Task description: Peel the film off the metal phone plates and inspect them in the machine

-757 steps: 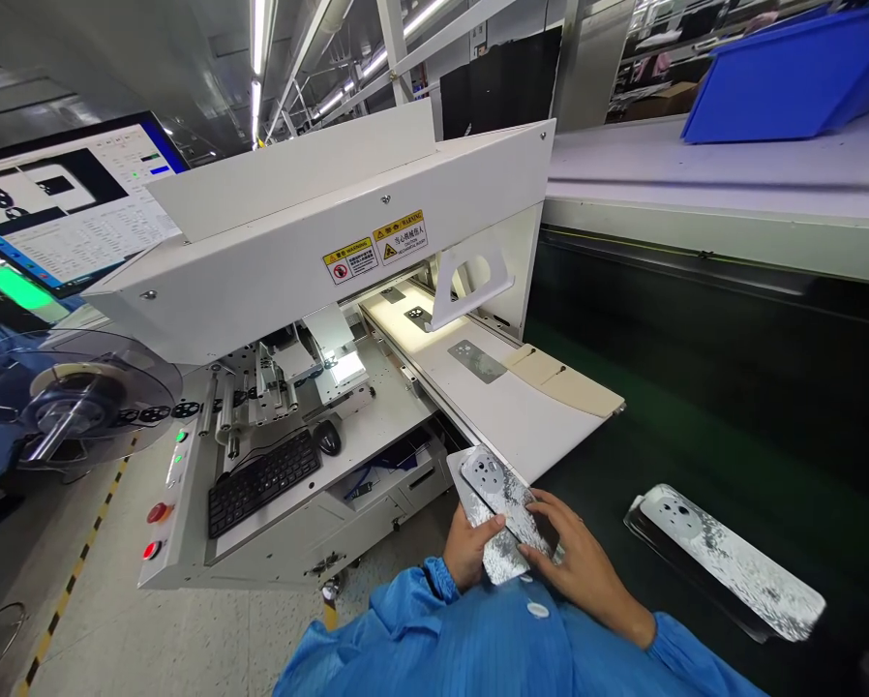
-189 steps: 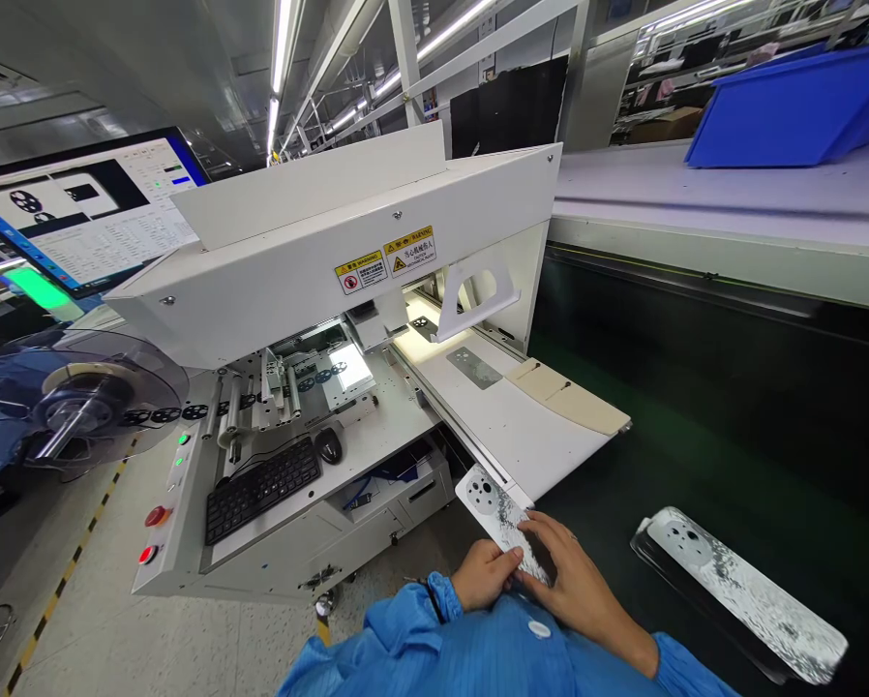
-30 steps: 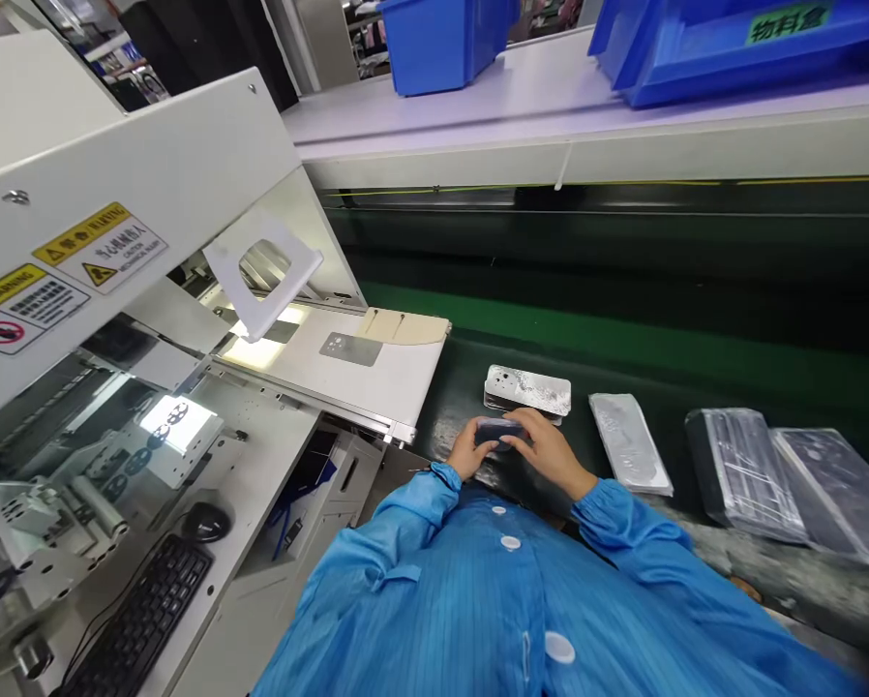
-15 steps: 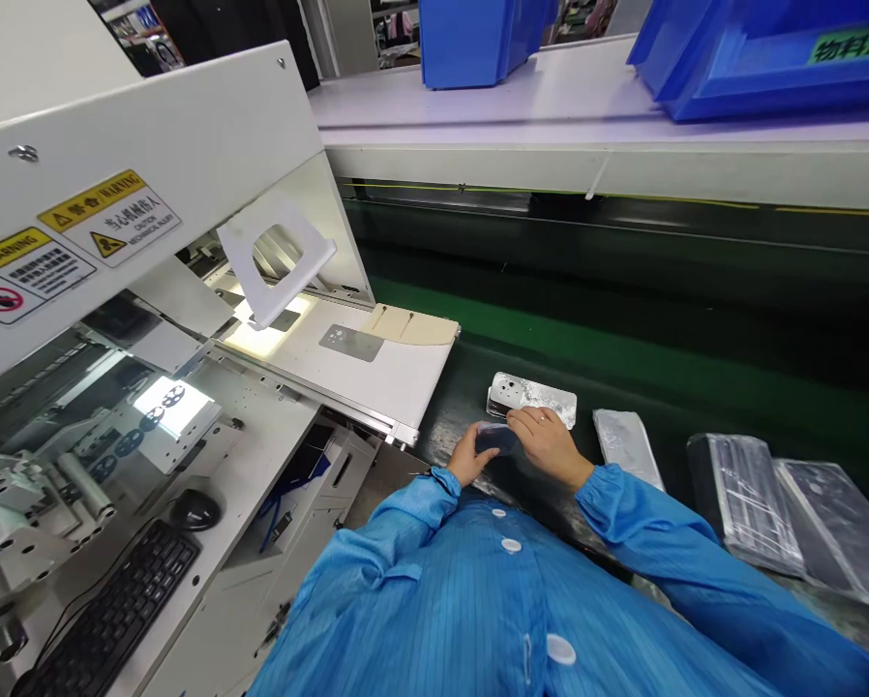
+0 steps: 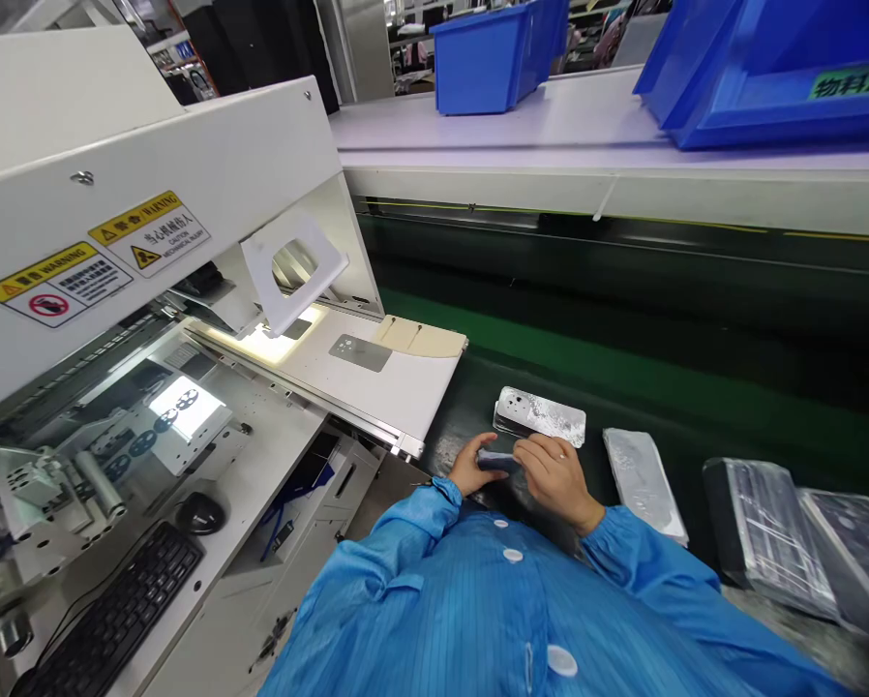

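Observation:
My left hand [image 5: 471, 466] and my right hand [image 5: 554, 471] meet close to my chest over the dark conveyor belt [image 5: 623, 387]. Together they grip a small dark phone back cover [image 5: 498, 460], seen nearly edge-on. Just beyond my fingers a short stack of silvery marbled back covers [image 5: 540, 417] with camera cut-outs lies on the belt. Both sleeves are blue.
A white labelling machine [image 5: 151, 223] with its outfeed tray [image 5: 376, 382] fills the left; a grey cover [image 5: 360, 352] lies on the tray. Wrapped bundles [image 5: 644, 480], [image 5: 764, 542] lie on the belt to the right. Blue bins [image 5: 493, 53] stand behind. A keyboard [image 5: 107, 620] and a mouse [image 5: 199, 514] are at lower left.
My view has shifted slightly. Both hands stay together on the dark cover, which now sits more edge-on, a little nearer my body.

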Action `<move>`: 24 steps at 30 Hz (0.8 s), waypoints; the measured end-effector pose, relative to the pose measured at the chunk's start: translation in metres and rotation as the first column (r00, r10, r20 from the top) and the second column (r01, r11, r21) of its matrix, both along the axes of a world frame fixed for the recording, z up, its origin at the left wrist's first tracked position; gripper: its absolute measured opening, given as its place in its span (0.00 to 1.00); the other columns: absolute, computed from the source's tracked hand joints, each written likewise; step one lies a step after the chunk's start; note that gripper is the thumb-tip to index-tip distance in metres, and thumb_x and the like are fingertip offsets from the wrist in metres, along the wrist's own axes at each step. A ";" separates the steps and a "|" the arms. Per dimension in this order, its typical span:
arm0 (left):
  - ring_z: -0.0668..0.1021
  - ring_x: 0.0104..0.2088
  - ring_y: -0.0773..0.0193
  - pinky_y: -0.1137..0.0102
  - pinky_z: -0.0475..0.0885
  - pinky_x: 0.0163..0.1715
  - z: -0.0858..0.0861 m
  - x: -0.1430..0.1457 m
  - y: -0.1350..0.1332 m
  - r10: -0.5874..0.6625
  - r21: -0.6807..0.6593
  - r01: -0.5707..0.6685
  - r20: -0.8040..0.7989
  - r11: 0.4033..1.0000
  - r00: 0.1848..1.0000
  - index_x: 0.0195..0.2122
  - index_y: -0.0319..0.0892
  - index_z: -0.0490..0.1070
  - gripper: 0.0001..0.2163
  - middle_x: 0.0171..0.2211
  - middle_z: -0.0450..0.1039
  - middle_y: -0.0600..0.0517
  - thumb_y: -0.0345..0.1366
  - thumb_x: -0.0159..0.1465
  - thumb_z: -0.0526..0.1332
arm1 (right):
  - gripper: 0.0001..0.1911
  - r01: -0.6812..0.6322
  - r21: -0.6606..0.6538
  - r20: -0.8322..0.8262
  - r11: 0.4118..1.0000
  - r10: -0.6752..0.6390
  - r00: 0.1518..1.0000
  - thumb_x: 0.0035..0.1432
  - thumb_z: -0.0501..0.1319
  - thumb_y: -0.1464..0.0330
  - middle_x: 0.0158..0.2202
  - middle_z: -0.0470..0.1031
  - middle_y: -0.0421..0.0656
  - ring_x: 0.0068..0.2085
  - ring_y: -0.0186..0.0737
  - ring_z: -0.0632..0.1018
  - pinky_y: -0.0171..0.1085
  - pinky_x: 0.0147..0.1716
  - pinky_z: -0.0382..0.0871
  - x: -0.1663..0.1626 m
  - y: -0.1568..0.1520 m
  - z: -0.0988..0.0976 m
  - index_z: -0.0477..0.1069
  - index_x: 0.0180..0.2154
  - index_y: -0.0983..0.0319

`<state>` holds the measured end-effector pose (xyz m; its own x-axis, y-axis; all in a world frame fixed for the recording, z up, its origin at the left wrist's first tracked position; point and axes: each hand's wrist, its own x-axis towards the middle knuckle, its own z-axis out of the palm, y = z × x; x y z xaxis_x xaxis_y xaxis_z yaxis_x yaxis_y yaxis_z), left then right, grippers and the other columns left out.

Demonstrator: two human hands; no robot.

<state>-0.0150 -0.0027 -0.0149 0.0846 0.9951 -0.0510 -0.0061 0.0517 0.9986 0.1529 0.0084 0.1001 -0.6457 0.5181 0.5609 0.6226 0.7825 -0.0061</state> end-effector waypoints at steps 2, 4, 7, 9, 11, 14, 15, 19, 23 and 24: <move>0.70 0.55 0.55 0.56 0.60 0.59 0.000 0.001 0.000 -0.007 -0.006 0.007 0.009 1.000 1.000 0.51 0.39 0.67 0.33 0.53 0.69 0.43 0.28 0.42 0.73 | 0.14 0.008 -0.022 -0.021 1.000 -0.009 1.000 0.57 0.51 0.78 0.36 0.78 0.44 0.42 0.43 0.72 0.41 0.41 0.57 0.000 -0.001 0.001 0.73 0.35 0.61; 0.71 0.54 0.55 0.57 0.61 0.58 0.002 0.002 0.000 -0.014 -0.016 0.014 0.017 1.000 1.000 0.51 0.39 0.68 0.32 0.52 0.70 0.43 0.28 0.42 0.73 | 0.14 0.006 -0.067 -0.031 0.998 -0.008 0.999 0.57 0.51 0.78 0.37 0.78 0.44 0.43 0.43 0.72 0.42 0.41 0.56 0.001 -0.001 0.002 0.73 0.35 0.61; 0.73 0.50 0.56 0.57 0.64 0.56 0.005 0.003 -0.001 -0.034 -0.033 0.035 0.027 0.999 0.999 0.48 0.38 0.71 0.28 0.49 0.73 0.44 0.27 0.43 0.73 | 0.15 0.002 -0.085 -0.046 0.996 -0.006 0.999 0.56 0.50 0.78 0.37 0.78 0.45 0.43 0.43 0.72 0.43 0.42 0.56 0.001 0.000 0.004 0.74 0.36 0.61; 0.74 0.48 0.57 0.57 0.65 0.55 0.007 0.004 -0.002 -0.046 -0.043 0.048 0.030 0.998 0.998 0.45 0.39 0.73 0.25 0.46 0.74 0.46 0.27 0.44 0.72 | 0.14 0.015 -0.069 -0.057 0.998 -0.019 0.998 0.57 0.50 0.77 0.36 0.78 0.45 0.43 0.43 0.72 0.44 0.43 0.55 0.002 0.000 0.006 0.73 0.35 0.61; 0.75 0.47 0.57 0.57 0.66 0.54 0.008 0.005 -0.001 -0.053 -0.055 0.054 0.032 0.997 0.998 0.44 0.39 0.73 0.24 0.45 0.75 0.46 0.26 0.44 0.71 | 0.13 0.017 -0.067 -0.062 0.998 -0.021 0.998 0.58 0.50 0.77 0.35 0.78 0.45 0.42 0.43 0.72 0.44 0.44 0.55 0.002 -0.001 0.008 0.73 0.35 0.61; 0.76 0.45 0.58 0.58 0.67 0.52 0.008 0.008 -0.001 -0.053 -0.072 0.055 0.034 0.996 0.998 0.44 0.38 0.73 0.23 0.43 0.76 0.46 0.26 0.45 0.71 | 0.13 0.023 -0.104 -0.064 0.994 -0.030 0.998 0.59 0.50 0.76 0.34 0.78 0.45 0.42 0.43 0.72 0.45 0.46 0.56 0.002 -0.002 0.010 0.72 0.35 0.61; 0.76 0.45 0.58 0.58 0.68 0.52 0.008 0.009 -0.001 -0.054 -0.077 0.056 0.034 0.995 0.998 0.44 0.38 0.73 0.22 0.42 0.76 0.46 0.26 0.45 0.71 | 0.13 0.022 -0.115 -0.066 0.993 -0.030 0.997 0.59 0.50 0.76 0.35 0.77 0.45 0.43 0.44 0.73 0.46 0.47 0.56 0.002 -0.002 0.011 0.72 0.35 0.60; 0.77 0.42 0.58 0.58 0.69 0.50 0.010 0.012 0.000 -0.069 -0.084 0.071 0.029 0.994 0.997 0.41 0.36 0.74 0.20 0.39 0.77 0.47 0.27 0.46 0.71 | 0.13 0.031 -0.125 -0.104 0.992 -0.044 0.994 0.60 0.49 0.75 0.34 0.77 0.44 0.43 0.43 0.73 0.46 0.48 0.58 0.002 -0.001 0.016 0.71 0.34 0.59; 0.77 0.42 0.58 0.58 0.69 0.51 0.013 0.013 0.001 -0.064 -0.083 0.066 0.023 0.994 0.998 0.42 0.35 0.73 0.21 0.40 0.77 0.46 0.28 0.45 0.71 | 0.13 0.009 -0.154 -0.154 0.988 -0.033 0.988 0.61 0.48 0.75 0.34 0.76 0.45 0.40 0.42 0.74 0.46 0.47 0.62 0.003 0.001 0.020 0.70 0.33 0.59; 0.77 0.43 0.58 0.59 0.69 0.51 0.013 0.014 0.001 -0.062 -0.082 0.064 0.022 0.995 0.998 0.43 0.35 0.73 0.22 0.40 0.77 0.46 0.28 0.45 0.71 | 0.13 0.006 -0.176 -0.169 0.984 -0.036 0.985 0.61 0.48 0.75 0.34 0.76 0.45 0.39 0.42 0.74 0.46 0.47 0.63 0.003 0.002 0.020 0.70 0.34 0.59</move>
<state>-0.0014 -0.0015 -0.0017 0.1489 0.9802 -0.1303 -0.0195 0.1347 0.9907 0.1554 0.0099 0.1199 -0.5363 0.6300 0.5617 0.6167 0.7468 -0.2488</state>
